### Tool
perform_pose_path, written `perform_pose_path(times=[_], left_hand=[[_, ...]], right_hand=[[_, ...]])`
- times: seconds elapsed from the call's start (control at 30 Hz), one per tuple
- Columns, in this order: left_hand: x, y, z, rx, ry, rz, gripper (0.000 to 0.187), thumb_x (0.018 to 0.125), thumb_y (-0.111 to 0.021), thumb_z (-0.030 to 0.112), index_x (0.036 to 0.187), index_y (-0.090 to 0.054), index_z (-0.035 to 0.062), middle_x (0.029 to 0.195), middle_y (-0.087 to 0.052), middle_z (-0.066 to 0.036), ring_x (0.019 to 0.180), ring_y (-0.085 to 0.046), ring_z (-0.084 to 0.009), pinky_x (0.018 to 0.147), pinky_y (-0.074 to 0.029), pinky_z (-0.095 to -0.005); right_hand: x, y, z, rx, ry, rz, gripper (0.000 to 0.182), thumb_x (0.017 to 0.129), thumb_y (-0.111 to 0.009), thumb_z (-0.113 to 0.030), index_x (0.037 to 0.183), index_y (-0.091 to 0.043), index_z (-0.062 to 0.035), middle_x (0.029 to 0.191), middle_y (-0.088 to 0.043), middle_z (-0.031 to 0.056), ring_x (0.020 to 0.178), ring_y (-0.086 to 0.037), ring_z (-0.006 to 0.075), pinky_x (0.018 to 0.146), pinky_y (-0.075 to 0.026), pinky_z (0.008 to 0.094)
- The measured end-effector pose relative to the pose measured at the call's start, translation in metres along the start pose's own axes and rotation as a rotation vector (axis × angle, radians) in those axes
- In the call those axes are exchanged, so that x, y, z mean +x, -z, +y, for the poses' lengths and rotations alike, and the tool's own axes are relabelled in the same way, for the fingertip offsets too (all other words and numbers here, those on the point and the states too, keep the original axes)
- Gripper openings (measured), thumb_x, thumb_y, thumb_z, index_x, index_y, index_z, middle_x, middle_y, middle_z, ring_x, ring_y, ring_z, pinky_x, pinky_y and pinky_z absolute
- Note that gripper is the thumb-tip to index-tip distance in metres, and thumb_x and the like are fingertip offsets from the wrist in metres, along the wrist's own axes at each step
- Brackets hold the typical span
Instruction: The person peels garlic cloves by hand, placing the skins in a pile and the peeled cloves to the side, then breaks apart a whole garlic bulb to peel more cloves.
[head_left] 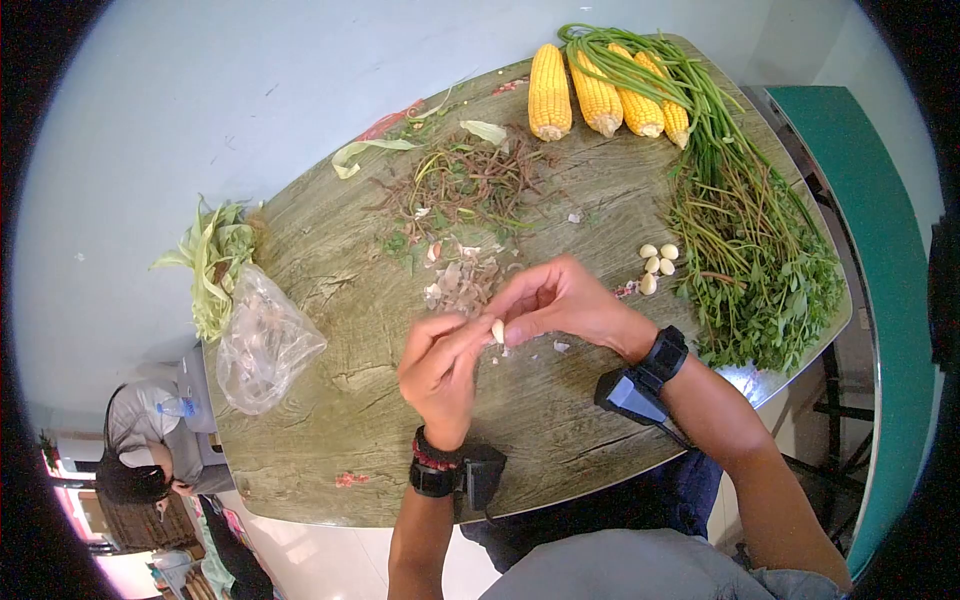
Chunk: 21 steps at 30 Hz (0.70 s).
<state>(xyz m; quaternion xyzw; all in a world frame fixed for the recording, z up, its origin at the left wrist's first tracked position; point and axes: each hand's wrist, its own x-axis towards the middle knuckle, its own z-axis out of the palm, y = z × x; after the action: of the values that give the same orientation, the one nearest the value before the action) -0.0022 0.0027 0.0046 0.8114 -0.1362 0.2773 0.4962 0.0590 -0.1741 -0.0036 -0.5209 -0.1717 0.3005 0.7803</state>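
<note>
A garlic clove (497, 330) is pinched between the fingertips of both hands, left hand (440, 368) and right hand (565, 300), above the surface (330, 440). Five peeled cloves (656, 266) are set aside; skins (460, 285) are heaped nearby. Further unpeeled garlic cannot be discerned.

Yellow corn cobs (600, 95), green leafy stems (745, 250), pale white garlic cloves (657, 262) and an olive wood-grain table (330, 400)

Bare table (330, 440) left of hands (500, 335)
</note>
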Motion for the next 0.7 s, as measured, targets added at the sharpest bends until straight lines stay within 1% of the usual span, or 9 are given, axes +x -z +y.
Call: perform_pose_path(times=[0.07,0.17,0.23,0.27,0.37,0.47,0.57,0.63,0.7], left_hand=[[-0.003,0.000,-0.002,-0.013,0.022,-0.016,0.030,0.070,-0.071,-0.013,0.094,-0.073,0.0040,0.083,-0.060,-0.007,0.072,-0.058,-0.0149,0.064,-0.047,-0.0249],[-0.004,-0.004,0.008,-0.214,0.291,-0.030,0.013,0.083,-0.065,-0.005,0.095,-0.067,0.0003,0.081,-0.059,-0.006,0.070,-0.057,-0.0117,0.062,-0.046,-0.0241],[-0.006,-0.004,0.000,-0.396,0.315,-0.066,0.007,0.091,-0.058,0.003,0.095,-0.061,-0.0004,0.079,-0.058,-0.005,0.068,-0.055,-0.0098,0.060,-0.045,-0.0230],[-0.007,-0.004,-0.004,-0.487,0.325,-0.084,0.009,0.095,-0.054,0.008,0.096,-0.058,-0.0007,0.079,-0.057,-0.005,0.066,-0.054,-0.0088,0.059,-0.044,-0.0224],[-0.009,-0.004,-0.005,-0.549,0.381,-0.207,0.016,0.099,-0.047,0.015,0.095,-0.052,0.0006,0.078,-0.055,-0.004,0.062,-0.052,-0.0077,0.056,-0.042,-0.0207],[-0.012,-0.007,-0.008,-0.473,0.435,-0.232,0.016,0.098,-0.051,0.014,0.095,-0.055,-0.0007,0.080,-0.055,-0.004,0.062,-0.051,-0.0075,0.055,-0.041,-0.0203],[-0.010,-0.003,-0.010,-0.315,0.298,-0.235,0.017,0.097,-0.052,0.012,0.093,-0.058,-0.0026,0.082,-0.056,-0.005,0.063,-0.053,-0.0087,0.057,-0.043,-0.0225],[-0.006,-0.002,-0.004,-0.284,0.316,-0.171,0.010,0.090,-0.061,0.006,0.095,-0.064,-0.0014,0.082,-0.058,-0.005,0.065,-0.055,-0.0095,0.057,-0.044,-0.0223],[-0.004,-0.001,-0.002,-0.193,0.278,-0.095,0.013,0.083,-0.068,0.001,0.095,-0.068,0.0003,0.082,-0.059,-0.006,0.068,-0.056,-0.0108,0.058,-0.045,-0.0226]], right_hand=[[0.000,0.002,0.001,0.035,-0.016,-0.002,0.023,0.075,-0.076,0.000,0.096,-0.068,0.0005,0.087,-0.070,0.0068,0.076,-0.066,0.0113,0.068,-0.052,0.0227],[0.000,0.004,0.006,0.088,0.007,0.031,0.020,0.074,-0.076,0.002,0.091,-0.067,0.0005,0.087,-0.069,0.0069,0.076,-0.065,0.0113,0.068,-0.052,0.0228],[0.000,0.004,0.004,0.074,0.017,0.038,0.019,0.074,-0.076,0.003,0.091,-0.067,0.0004,0.086,-0.069,0.0065,0.075,-0.065,0.0111,0.067,-0.052,0.0227],[0.000,0.003,0.003,0.066,0.023,0.041,0.019,0.073,-0.076,0.003,0.090,-0.066,0.0004,0.086,-0.069,0.0063,0.074,-0.065,0.0110,0.067,-0.052,0.0227],[-0.002,0.000,-0.005,0.086,0.019,0.080,0.018,0.073,-0.076,0.003,0.089,-0.067,0.0005,0.087,-0.068,0.0069,0.074,-0.064,0.0111,0.065,-0.051,0.0227],[0.000,0.000,0.001,-0.040,0.135,0.054,0.016,0.072,-0.077,0.003,0.086,-0.069,0.0009,0.088,-0.067,0.0077,0.075,-0.062,0.0110,0.063,-0.050,0.0223],[0.000,0.000,0.002,-0.021,0.140,0.055,0.016,0.072,-0.077,0.003,0.086,-0.070,0.0013,0.090,-0.067,0.0085,0.077,-0.062,0.0112,0.062,-0.049,0.0225],[0.001,0.000,0.003,-0.045,0.166,0.058,0.015,0.073,-0.076,0.003,0.087,-0.070,0.0013,0.090,-0.066,0.0081,0.076,-0.062,0.0109,0.063,-0.049,0.0225],[0.002,-0.001,0.003,-0.085,0.161,0.080,0.015,0.075,-0.075,0.002,0.088,-0.070,0.0012,0.090,-0.066,0.0078,0.075,-0.062,0.0104,0.063,-0.050,0.0224]])
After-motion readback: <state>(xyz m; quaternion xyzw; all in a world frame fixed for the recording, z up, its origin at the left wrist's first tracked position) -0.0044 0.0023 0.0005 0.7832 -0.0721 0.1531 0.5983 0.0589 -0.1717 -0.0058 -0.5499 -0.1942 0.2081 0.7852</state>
